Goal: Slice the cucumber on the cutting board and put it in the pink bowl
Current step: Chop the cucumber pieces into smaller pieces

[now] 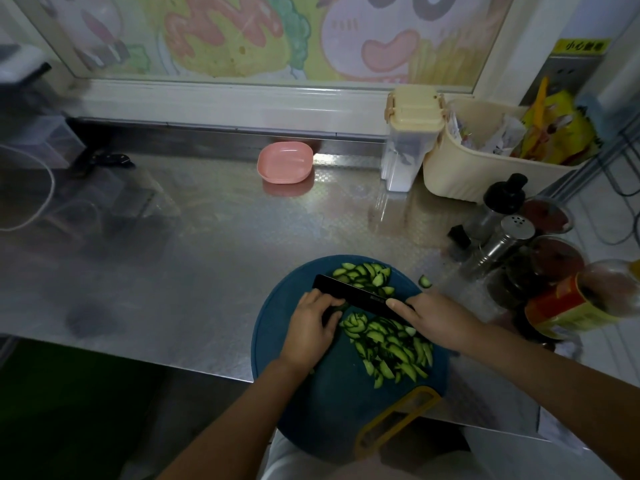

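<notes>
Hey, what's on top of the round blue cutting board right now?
Two heaps of green cucumber slices, parted by the black knife in the right hand. The left hand covers most of the uncut cucumber piece it holds.

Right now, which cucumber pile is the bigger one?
The near pile, on the person's side of the knife; the far pile is clearly smaller.

I read cutting board (322, 403) dark blue, yellow handle (398, 420) | cucumber slices (391, 348) green, darker rinds | knife (349, 292) black | bowl (284, 162) pink | table (207, 254) silver-grey, fine checked embossing | basket (460, 174) cream
</notes>
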A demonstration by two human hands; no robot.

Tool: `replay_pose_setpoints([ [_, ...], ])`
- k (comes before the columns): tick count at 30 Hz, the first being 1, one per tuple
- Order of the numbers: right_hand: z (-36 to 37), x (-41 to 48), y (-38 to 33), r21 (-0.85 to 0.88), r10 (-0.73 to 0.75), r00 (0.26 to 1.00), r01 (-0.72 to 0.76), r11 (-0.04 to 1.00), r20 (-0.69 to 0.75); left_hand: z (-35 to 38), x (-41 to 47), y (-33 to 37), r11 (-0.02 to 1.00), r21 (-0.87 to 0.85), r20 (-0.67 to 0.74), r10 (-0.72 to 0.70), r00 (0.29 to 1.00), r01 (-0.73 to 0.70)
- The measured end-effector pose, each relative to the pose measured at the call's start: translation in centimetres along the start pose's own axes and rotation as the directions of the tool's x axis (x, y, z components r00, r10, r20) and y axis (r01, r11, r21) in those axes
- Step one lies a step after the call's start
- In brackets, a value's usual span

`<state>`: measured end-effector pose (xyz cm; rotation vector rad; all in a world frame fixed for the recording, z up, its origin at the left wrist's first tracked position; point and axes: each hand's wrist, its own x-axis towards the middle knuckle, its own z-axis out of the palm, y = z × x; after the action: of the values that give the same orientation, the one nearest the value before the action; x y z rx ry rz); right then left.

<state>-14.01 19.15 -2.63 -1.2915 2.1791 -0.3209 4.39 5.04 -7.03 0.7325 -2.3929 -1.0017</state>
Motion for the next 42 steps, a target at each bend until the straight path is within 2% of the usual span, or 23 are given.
replay_pose_setpoints([
  [8, -0.9, 0.6, -0.1, -0.123, -0.005, 1.000, 0.002, 0.992, -0.025, 0.0, 0.9, 0.1, 1.000, 0.026, 0.006, -0.006, 1.000, 0.006],
  [17, 0.3, -0.2, -0.2, 0.067, 0.020, 0.999, -0.018, 0.998, -0.030, -0.1, 0.7, 0.0, 1.000, 0.024, 0.017, 0.007, 1.000, -0.008],
  [21, 0.2, -0.3, -0.2, 0.091, 0.022, 1.000, -0.021, 0.996, -0.007, -0.2, 0.5, 0.0, 1.000, 0.022, 0.019, 0.005, 1.000, -0.006],
  [28, 0.9, -0.6, -0.5, -0.011, 0.056, 0.996, -0.057, 0.998, -0.065, 0.1, 0.4, 0.0, 0.999, 0.024, -0.004, -0.021, 1.000, 0.021],
  [31, 0.7, -0.1, -1.1, -0.075, 0.050, 0.998, -0.054, 0.996, -0.047, 0.0, 0.4, 0.1, 1.000, 0.026, -0.004, -0.001, 1.000, 0.001],
  [37, 0.0, 0.6, -1.4, -0.110, 0.020, 1.000, -0.021, 0.994, -0.013, -0.3, 0.3, 0.1, 0.999, 0.042, 0.021, -0.018, 1.000, 0.018],
  [42, -0.2, 0.3, -0.1, -0.124, 0.019, 0.998, -0.026, 0.992, -0.057, -1.2, -0.3, -0.1, 0.997, 0.082, 0.051, -0.011, 0.999, 0.007],
])
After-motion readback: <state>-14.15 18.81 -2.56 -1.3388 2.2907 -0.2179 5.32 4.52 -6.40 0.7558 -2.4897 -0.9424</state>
